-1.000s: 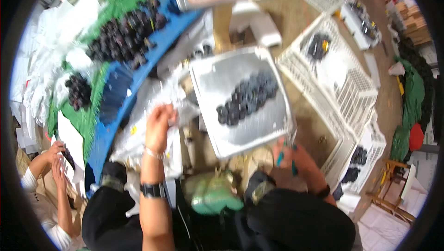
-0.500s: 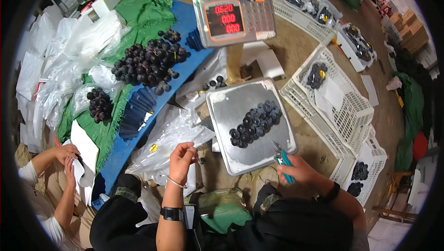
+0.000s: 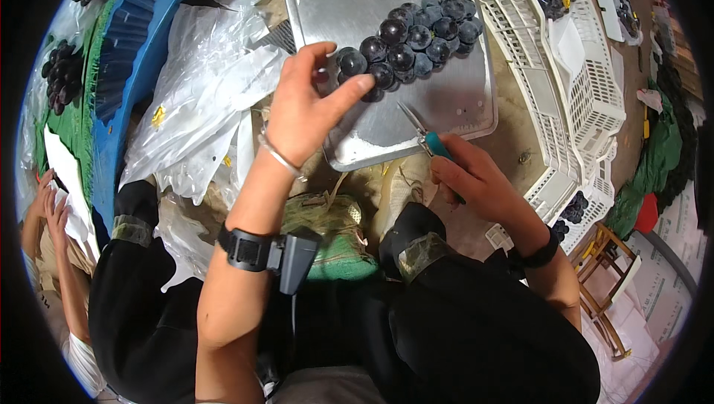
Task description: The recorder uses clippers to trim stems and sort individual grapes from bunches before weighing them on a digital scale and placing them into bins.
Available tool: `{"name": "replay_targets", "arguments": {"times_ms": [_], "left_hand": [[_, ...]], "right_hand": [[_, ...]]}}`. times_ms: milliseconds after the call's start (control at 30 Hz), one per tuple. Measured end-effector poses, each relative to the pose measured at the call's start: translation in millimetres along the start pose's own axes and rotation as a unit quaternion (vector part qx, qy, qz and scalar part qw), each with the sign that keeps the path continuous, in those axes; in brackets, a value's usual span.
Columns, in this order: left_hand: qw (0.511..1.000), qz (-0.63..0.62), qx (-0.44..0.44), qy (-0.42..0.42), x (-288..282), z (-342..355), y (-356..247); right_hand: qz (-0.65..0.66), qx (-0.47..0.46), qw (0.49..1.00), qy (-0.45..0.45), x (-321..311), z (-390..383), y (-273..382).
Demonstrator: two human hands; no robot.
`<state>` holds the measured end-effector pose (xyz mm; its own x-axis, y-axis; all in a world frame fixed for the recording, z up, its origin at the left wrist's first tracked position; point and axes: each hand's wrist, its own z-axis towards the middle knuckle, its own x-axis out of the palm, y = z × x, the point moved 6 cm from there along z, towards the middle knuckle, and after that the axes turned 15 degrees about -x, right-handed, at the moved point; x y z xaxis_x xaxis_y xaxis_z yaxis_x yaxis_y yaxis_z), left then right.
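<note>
A bunch of dark grapes (image 3: 405, 45) lies slantwise on the metal weighing plate (image 3: 439, 110). My left hand (image 3: 301, 110) reaches over the plate's left edge to the bunch's near left end. Its thumb and fingers are spread around the end grapes; whether the fingertips touch them is hard to tell. In my right hand (image 3: 480, 184) is a pair of snips (image 3: 436, 146) with teal handles. Their narrow blades point up and left, just below the bunch and apart from it.
Left of the plate lie clear plastic bags (image 3: 204, 77) and a blue corrugated tray (image 3: 137, 54), with more grapes (image 3: 63, 77) beyond. White plastic crates (image 3: 539, 99) stand on the right. At the far left edge, another person's hands (image 3: 56, 210) are beside a white sheet (image 3: 71, 181).
My view has tilted down and closer, so the scale's display has left it. My left hand has moved forward to the bunch and spread its fingers. The snips stay in my right hand.
</note>
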<state>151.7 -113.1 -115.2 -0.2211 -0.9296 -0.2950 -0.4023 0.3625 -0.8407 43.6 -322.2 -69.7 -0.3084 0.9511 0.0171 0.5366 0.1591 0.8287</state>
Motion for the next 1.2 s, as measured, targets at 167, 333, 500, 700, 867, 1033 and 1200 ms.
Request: {"name": "replay_targets", "arguments": {"times_ms": [167, 333, 500, 700, 867, 1033, 1200], "left_hand": [[0.987, 0.123, 0.083, -0.064, 17.9, 3.6, -22.5], [0.995, 0.066, 0.071, 0.005, 14.8, 24.7, -16.8], [0.989, -0.043, -0.002, 0.14, 9.4, 37.9, -7.3], [0.994, 0.013, 0.082, 0.078, 5.8, 35.7, -16.7], [0.932, 0.163, 0.288, -0.149, -6.8, -17.0, -45.0], [0.944, 0.224, 0.2, -0.135, 19.2, -42.4, -46.5], [0.981, 0.136, 0.122, -0.068, 38.9, -60.4, -38.7]], "right_hand": [[-0.048, -0.013, 0.999, 0.001, -0.5, 9.4, 18.7], [-0.061, 0.021, 0.998, -0.001, -9.4, 5.7, 28.2], [-0.084, 0.017, 0.996, 0.015, -6.0, 16.9, 41.4], [-0.097, 0.005, 0.994, 0.05, 4.1, 20.6, 40.2], [-0.102, 0.018, 0.994, 0.015, -8.8, 8.2, 37.6], [-0.103, 0.02, 0.994, 0.012, -16.1, 1.9, 38.4], [-0.103, -0.004, 0.995, -0.013, -15.0, -2.0, 46.5]]}}
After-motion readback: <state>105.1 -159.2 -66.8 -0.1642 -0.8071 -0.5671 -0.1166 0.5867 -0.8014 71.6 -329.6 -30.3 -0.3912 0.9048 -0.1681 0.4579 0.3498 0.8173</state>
